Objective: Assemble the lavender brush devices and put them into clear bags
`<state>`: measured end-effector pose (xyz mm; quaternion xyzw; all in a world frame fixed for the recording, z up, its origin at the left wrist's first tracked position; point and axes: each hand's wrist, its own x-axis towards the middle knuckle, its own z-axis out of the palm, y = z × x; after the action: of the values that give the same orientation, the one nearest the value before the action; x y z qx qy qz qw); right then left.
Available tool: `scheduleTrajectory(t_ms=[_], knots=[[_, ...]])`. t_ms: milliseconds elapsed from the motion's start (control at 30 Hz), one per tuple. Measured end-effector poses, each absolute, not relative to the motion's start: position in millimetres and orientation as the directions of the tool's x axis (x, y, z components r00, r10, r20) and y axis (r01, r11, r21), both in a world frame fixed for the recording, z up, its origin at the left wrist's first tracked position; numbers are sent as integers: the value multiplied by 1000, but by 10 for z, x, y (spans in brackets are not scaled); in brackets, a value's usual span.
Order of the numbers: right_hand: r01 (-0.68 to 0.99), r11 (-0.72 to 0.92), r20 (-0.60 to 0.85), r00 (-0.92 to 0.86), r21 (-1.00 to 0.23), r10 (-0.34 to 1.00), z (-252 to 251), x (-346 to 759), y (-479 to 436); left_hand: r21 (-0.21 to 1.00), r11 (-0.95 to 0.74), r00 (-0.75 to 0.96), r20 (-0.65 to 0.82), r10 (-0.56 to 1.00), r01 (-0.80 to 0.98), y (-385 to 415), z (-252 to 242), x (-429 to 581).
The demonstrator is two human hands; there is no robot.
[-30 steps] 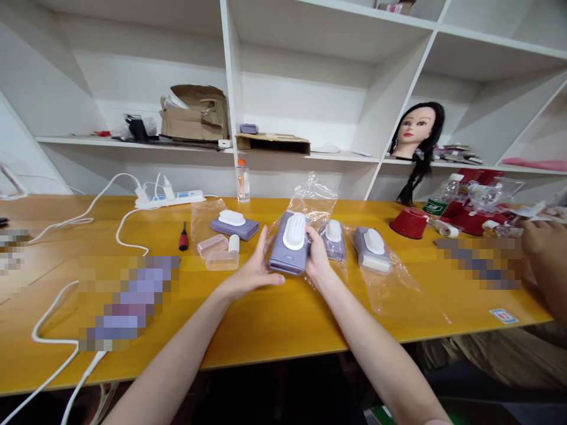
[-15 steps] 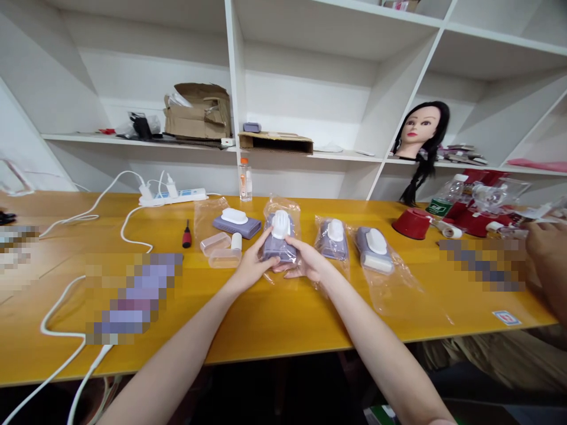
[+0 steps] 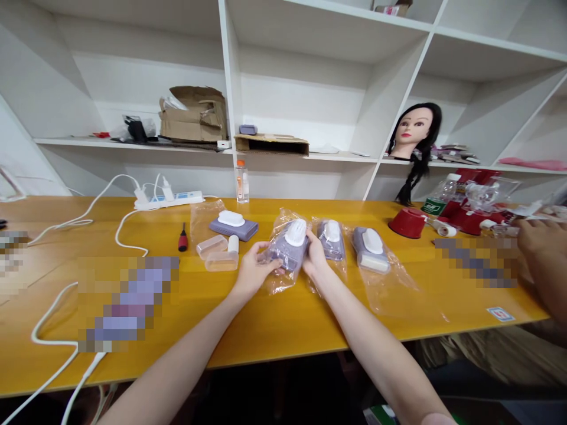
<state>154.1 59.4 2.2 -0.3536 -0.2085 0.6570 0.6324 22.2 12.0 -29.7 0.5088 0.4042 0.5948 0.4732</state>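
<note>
Between both hands is a grey-purple block-shaped device (image 3: 286,255) with a white ribbed rounded piece on top, inside a clear plastic bag (image 3: 280,287). My left hand (image 3: 254,273) grips its lower left side, thumb on the near edge. My right hand (image 3: 315,257) closes on its right side, fingers partly hidden. Two similar bagged devices lie just to the right, one nearer (image 3: 332,241) and one farther (image 3: 371,249). Another grey-purple device (image 3: 233,226) with a white oval top lies to the left, behind clear plastic cases (image 3: 221,261) and a small white cylinder (image 3: 233,243).
A screwdriver (image 3: 183,237), white power strip (image 3: 170,199) and white cables are on the left. An orange-capped bottle (image 3: 242,183) stands at the back. Right are a red cup-shaped base (image 3: 406,223), a plastic bottle (image 3: 442,195) and another person's hand (image 3: 538,254). A mannequin head (image 3: 413,131) sits on the shelf.
The bagged device has shifted right and tilted, its top leaning right. My right hand has moved up along its right side. The whole view has shifted slightly.
</note>
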Motion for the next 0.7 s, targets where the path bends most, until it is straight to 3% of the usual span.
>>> scheduleTrajectory(t_ms=[100,200,400,700], knots=[[-680,-116,-210,57,-723,976,-13,1481,527,964,-233,-53,242,969,128,127,-305,203],[-658,-142,-230,48,-740,972,-53,1406,463,908,-303,-64,334,940,290,173,-349,166],[-589,-118,-208,87,-800,974,-73,1360,407,849,-393,7,418,908,353,253,-455,154],[-470,-82,-146,100,-879,984,-61,1381,388,845,-314,-78,382,921,433,247,-362,201]])
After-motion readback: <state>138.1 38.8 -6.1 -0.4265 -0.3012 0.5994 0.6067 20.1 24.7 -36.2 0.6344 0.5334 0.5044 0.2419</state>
